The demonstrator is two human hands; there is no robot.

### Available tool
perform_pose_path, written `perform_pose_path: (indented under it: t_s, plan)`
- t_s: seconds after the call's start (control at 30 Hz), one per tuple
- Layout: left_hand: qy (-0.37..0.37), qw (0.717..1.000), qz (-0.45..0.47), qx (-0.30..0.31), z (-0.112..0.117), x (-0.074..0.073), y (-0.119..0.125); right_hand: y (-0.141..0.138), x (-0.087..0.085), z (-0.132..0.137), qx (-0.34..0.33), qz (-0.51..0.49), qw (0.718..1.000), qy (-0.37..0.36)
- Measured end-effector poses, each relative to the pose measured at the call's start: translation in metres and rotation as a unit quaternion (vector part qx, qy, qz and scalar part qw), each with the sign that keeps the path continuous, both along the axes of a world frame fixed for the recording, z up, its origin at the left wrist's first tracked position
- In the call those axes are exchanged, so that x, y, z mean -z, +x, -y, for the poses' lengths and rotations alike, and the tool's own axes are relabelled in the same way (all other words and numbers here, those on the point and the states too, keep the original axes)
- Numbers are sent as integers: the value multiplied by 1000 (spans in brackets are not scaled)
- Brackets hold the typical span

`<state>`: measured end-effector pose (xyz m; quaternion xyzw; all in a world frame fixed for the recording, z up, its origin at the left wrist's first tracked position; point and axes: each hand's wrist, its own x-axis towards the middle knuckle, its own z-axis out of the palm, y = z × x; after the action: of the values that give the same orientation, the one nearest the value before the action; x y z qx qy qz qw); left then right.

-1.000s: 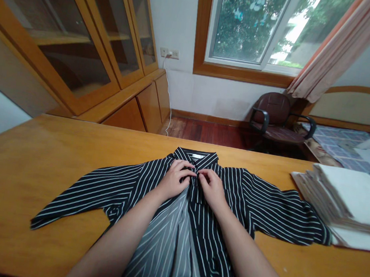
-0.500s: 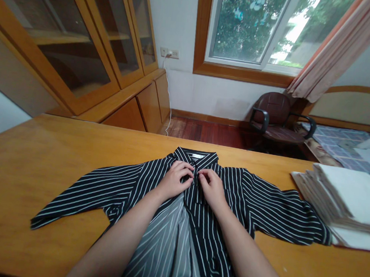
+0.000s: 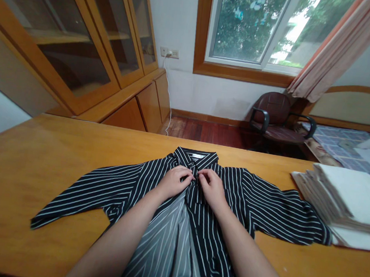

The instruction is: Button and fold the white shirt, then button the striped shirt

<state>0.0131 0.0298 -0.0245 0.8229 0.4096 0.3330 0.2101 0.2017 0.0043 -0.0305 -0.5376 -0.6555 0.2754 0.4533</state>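
Note:
A black shirt with white stripes lies face up on the wooden table, its collar at the far side and its sleeves spread to both sides. Below the chest its front hangs apart, and the greyer inside shows. My left hand is closed at the front edge just under the collar, thumb and fingers pinching the cloth. Close beside it, my right hand pinches the other side of the shirt front. The fingertips almost meet, and any button between them is too small to make out.
At the right, a stack of folded white cloth or paper touches the right sleeve's end. The wooden table reaches to a glass-doored cabinet. Beyond it stand a brown armchair and a bed under a window.
The fingers of my left hand have curled in closer to the thumb and moved slightly down. My right hand stays nearly in place, and the shirt lies as before.

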Motion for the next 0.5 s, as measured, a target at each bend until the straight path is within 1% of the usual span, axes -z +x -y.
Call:
perform_pose_path:
  t_s: [0.3, 0.5]
  plan:
    - [-6, 1000, -7, -10, -1, -2, 1, 0, -2, 1, 0, -1, 1000, -2]
    - [-6, 1000, -17, -13, -2, -2, 1, 0, 0, 1, -3, -1, 1000, -4]
